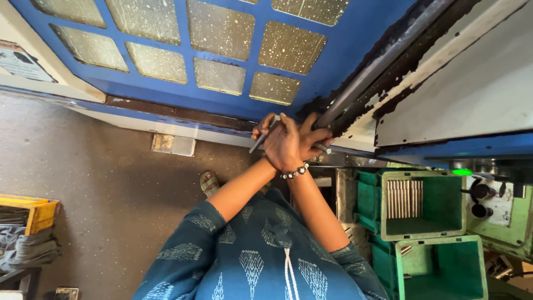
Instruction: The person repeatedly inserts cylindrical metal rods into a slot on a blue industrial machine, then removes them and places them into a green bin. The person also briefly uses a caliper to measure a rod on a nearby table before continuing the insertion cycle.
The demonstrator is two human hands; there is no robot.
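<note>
Metal rods: two thin grey metal rods point(261, 139) sit in the clasped hands, in front of the machine door, above the floor. One slants down to the left out of the grip; the end of the other pokes out to the right, near point(323, 149).
Left hand: the left hand point(283, 145) lies on top, its back to the camera, fingers point(265, 123) curled shut around the slanting rod. A beaded bracelet point(294, 172) circles the wrist.
Right hand: the right hand point(312, 139) is tucked under and beside the left one, touching it, fingers closed; its grip seems to be on the rod end that shows at the right, though most of the hand is hidden.
Sleeves: both forearms are bare below a dark teal patterned shirt point(261, 261).
Machine door: a blue door point(183, 89) with speckled window panes stands just behind the hands; a dark greasy rail point(377, 69) runs up to the right from them.
Green bins: two green plastic bins to the right; the upper bin point(427, 205) holds a row of similar rods point(404, 198), the lower bin point(444, 272) holds a few loose pieces.
Control panel: a pale green panel point(491, 203) with black knobs is beside the bins.
Floor: grey concrete floor point(100, 166), with a sandalled foot point(209, 182) below the hands and a yellow crate point(30, 214) at far left.
</note>
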